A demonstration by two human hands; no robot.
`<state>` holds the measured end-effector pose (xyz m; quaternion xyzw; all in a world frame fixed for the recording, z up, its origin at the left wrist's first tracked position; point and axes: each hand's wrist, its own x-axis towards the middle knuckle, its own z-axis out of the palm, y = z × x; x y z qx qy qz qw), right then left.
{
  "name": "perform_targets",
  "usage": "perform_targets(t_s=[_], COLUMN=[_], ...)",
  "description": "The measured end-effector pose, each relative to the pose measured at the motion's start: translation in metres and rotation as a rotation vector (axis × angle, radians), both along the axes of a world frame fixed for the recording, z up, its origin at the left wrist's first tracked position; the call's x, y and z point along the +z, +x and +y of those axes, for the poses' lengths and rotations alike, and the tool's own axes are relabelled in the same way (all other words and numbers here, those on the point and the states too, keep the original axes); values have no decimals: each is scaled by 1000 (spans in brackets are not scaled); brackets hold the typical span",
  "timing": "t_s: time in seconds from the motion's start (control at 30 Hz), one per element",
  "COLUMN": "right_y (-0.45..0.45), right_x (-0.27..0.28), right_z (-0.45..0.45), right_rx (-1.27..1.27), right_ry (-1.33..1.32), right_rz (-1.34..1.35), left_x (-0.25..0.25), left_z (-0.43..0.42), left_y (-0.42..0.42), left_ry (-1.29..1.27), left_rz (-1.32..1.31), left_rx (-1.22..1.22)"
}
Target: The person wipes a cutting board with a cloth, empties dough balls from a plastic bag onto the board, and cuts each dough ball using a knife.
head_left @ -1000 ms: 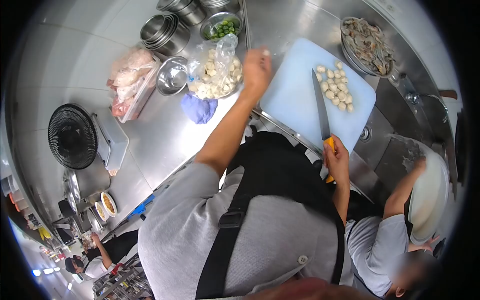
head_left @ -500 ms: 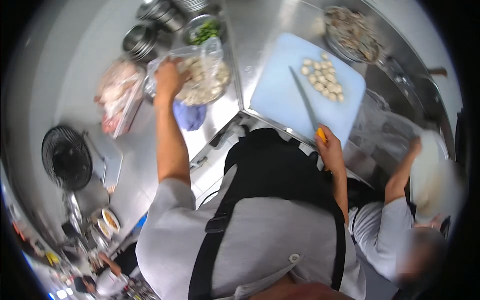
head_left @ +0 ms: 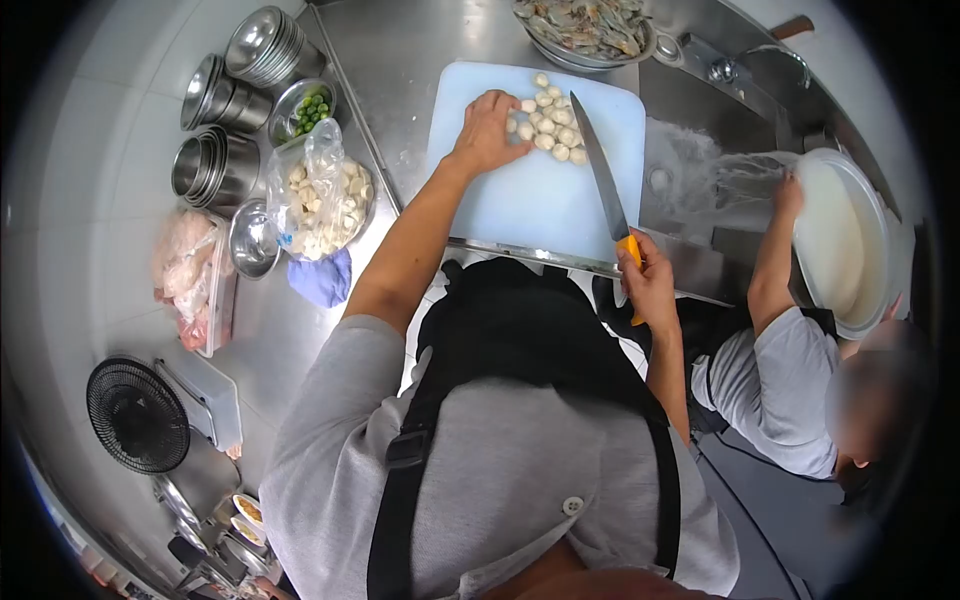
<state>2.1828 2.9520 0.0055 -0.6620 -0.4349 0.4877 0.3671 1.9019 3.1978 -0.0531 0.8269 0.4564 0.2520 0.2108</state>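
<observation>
On the pale blue cutting board (head_left: 500, 210) lies a cluster of small whitish round balls (head_left: 553, 125). My left hand (head_left: 488, 135) rests at the cluster's left edge, thumb and fingers apart, with a ball or two between them. My right hand (head_left: 650, 275) is closed round the yellow handle of a long kitchen knife (head_left: 603, 175). Its blade slants over the board along the right side of the balls, tip pointing away from me. To the left, a bowl with a clear plastic bag holds more whitish pieces (head_left: 320, 215).
Left counter: stacked metal bowls (head_left: 215, 165), green vegetables (head_left: 312, 112), a purple cloth (head_left: 322, 278), a meat container (head_left: 215, 290) and a black fan (head_left: 138, 413). Shrimp fill a bowl (head_left: 590, 58) behind the board. At the right sink, a co-worker's hand (head_left: 789, 195) is near a large white tub (head_left: 840, 235).
My left hand has left the plastic bag on the left and come to the balls on the board. The knife has swung from left of the balls to their right.
</observation>
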Motion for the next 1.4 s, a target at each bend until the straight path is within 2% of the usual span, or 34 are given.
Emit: perform_targets(t_s=[0.07, 0.17, 0.27, 0.33, 0.47, 0.57, 0.67, 0.7, 0.77, 0.87, 0.97, 1.07, 1.23, 1.4], right_y=[1, -6, -10, -18, -25, -31, -38, -43, -49, -54, -59, -62, -67, -79], right_x=[-7, 0, -5, -1, -2, 6, 2, 13, 9, 10, 12, 26, 33, 31], right_z=[-5, -4, 3, 8, 21, 28, 35, 40, 44, 50, 51, 51, 50, 51], right_rx=[-16, 15, 51, 65, 115, 159, 226, 253, 282, 326, 346, 354, 404, 453], right_ry=[-6, -1, 16, 1, 74, 68, 233, 49, 67, 49, 49, 49, 33, 39], right_rz=[24, -11, -12, 6, -98, -189, -309, -291, -324, -350, -376, -399, -427, -598], left_x=[-20, -32, -30, -25, -39, -36, -30, -24, -9, -21, -6, 0, 19, 11], left_z=[-2, -5, -16, -22, -19, -49, -71, -76, -78, -65, -60, -52, -51, -49], left_y=[-3, -9, -12, -2, 4, -10, -16, -16, -15, -25, -28, -33, -28, -27], left_ry=[131, 92, 55, 164, 187, 168, 239, 246, 274, 292, 283, 147, 41, 40], left_rz=[17, -16, -111, -100, -100, -89, -109, -133, -194, -197, -191, -106, -38, -85], left_rx=[-1, 2, 44, 60, 121, 176, 217, 193, 160, 53, 18, -75, -82, -88])
